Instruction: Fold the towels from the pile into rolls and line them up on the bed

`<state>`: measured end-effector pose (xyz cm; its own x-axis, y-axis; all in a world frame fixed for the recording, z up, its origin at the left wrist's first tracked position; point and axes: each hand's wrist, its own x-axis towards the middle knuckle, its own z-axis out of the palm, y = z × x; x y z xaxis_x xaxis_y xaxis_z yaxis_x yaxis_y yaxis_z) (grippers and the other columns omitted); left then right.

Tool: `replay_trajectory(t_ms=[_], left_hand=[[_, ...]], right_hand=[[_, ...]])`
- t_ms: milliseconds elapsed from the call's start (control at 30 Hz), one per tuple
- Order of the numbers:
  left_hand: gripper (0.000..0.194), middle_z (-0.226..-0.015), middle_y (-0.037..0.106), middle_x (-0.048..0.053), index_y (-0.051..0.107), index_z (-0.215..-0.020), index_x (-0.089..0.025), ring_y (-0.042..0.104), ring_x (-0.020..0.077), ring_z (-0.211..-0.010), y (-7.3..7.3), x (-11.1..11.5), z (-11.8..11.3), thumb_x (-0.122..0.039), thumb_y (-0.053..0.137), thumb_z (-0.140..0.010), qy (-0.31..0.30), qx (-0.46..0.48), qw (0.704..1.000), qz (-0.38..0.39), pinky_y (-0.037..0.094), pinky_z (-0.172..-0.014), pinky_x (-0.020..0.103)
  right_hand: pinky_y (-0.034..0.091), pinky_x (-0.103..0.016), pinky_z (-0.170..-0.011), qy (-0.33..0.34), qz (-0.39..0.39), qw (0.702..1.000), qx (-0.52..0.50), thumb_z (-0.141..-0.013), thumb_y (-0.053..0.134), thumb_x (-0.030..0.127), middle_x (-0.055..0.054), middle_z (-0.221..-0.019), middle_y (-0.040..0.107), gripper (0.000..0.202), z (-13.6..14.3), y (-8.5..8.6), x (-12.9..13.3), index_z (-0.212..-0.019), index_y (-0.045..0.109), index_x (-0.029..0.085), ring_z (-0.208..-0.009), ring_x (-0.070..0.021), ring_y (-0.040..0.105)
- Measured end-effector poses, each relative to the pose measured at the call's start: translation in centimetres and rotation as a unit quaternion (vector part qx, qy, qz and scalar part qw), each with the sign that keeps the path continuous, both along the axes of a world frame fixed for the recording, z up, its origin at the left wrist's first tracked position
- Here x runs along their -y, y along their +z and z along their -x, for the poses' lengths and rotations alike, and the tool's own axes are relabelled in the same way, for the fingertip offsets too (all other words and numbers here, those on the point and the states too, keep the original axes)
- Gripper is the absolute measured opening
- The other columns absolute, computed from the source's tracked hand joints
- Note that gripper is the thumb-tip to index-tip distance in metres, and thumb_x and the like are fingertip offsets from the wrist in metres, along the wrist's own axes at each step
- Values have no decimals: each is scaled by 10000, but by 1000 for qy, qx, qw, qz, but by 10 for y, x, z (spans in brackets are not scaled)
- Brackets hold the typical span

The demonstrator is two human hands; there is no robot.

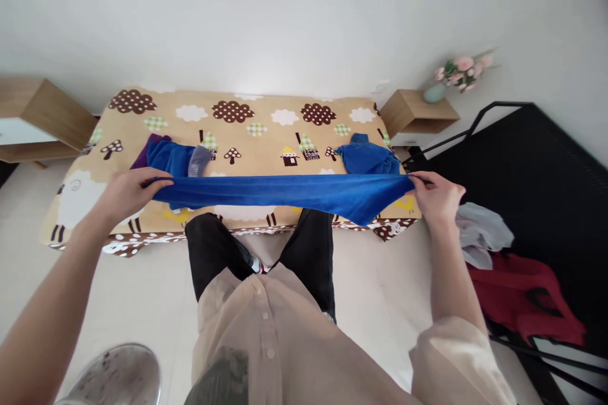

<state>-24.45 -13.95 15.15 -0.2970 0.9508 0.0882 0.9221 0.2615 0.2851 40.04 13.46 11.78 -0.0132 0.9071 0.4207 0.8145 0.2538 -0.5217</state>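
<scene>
A blue towel (pixel 280 193) is stretched sideways in a long band above the near part of the bed. My left hand (pixel 135 193) pinches its left end between thumb and fingers. At the other end, my right hand (pixel 436 195) grips a corner, and a loose flap sags just left of that hand. Behind the left end lies a pile of folded cloths, with a purple cloth (pixel 145 150), a blue cloth (pixel 171 158) and a grey cloth (pixel 199 159). A crumpled blue cloth (pixel 368 155) rests on the bed behind the right end.
The low bed (pixel 256 130) has a patterned sheet. Wooden nightstands flank it, one at left (pixel 42 117) and one at right (pixel 418 115) with a flower vase (pixel 434 93). At right, a black rack (pixel 536 190) holds red clothing (pixel 527 297). A round stool (pixel 116 376) stands lower left.
</scene>
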Motion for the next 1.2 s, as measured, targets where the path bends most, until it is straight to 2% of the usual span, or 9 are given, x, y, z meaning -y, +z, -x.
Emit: replay_trajectory(t_ms=[167,333,533,733,833,900,967,1033,1200], left_hand=[[327,-999,799,-20,798,-1104,-102,713,140,-880,-11,-10,-1,-297,542,-1043,-40,-44,995,80,517,-864,212],[463,-1024,791,-11,778,-1122,-42,736,128,-926,-26,-24,9,-391,476,-1079,-43,-50,994,88,518,-843,188],[623,-891,769,-11,707,-1199,57,646,34,-493,-46,-86,25,-471,403,-1066,-20,121,983,138,474,-598,121],[811,-1209,701,161,593,-1233,211,741,115,-851,-57,-165,33,-504,295,-996,30,156,986,56,502,-740,166],[797,-1245,689,127,600,-1248,204,699,175,-1124,-57,-189,40,-470,245,-1015,20,69,997,-33,494,-925,217],[648,-1269,708,116,664,-1250,127,670,181,-1229,-64,-195,48,-370,297,-1053,-9,-4,993,-114,480,-1035,256],[471,-1341,713,111,709,-1285,3,672,180,-1272,-81,-195,56,-253,388,-1054,-52,-51,981,-177,493,-1106,304],[393,-1394,703,85,729,-1300,-104,665,200,-1312,-108,-188,63,-195,457,-1032,-91,-73,973,-197,515,-1144,369],[377,-1337,738,95,766,-1232,-127,584,238,-1418,-196,-161,64,-193,463,-1018,-126,-64,985,-97,486,-1198,412]], right_hand=[[611,-305,-737,19,54,996,-73,-880,685,157,-141,-855,802,84,1,-8,-2,-904,764,174,-780,-250,799],[594,-303,-826,10,70,997,-34,-834,756,117,-160,-870,806,56,4,-19,-23,-864,765,163,-787,-236,785],[584,-383,-901,6,86,996,-12,-853,697,141,-140,-905,797,49,41,-51,-85,-855,744,156,-825,-241,764],[567,-365,-981,-7,80,997,-16,-974,554,108,-175,-1056,774,153,91,-79,-164,-1041,692,96,-950,-194,748],[537,-337,-1040,-20,22,999,-16,-1050,374,102,-262,-1211,715,306,102,-90,-192,-1211,624,29,-1113,-175,719],[515,-381,-1101,-11,-30,999,-33,-1074,282,114,-291,-1292,669,367,102,-103,-202,-1251,598,53,-1228,-200,683],[512,-433,-1134,5,-83,994,-78,-1065,288,109,-250,-1309,672,355,99,-123,-204,-1185,620,143,-1276,-226,665],[541,-455,-1120,3,-116,985,-126,-1020,359,80,-184,-1256,711,309,94,-152,-199,-1061,640,200,-1247,-239,690],[611,-465,-1020,-25,-49,992,-116,-930,464,118,-105,-1141,762,233,76,-242,-169,-961,684,187,-1137,-250,751]])
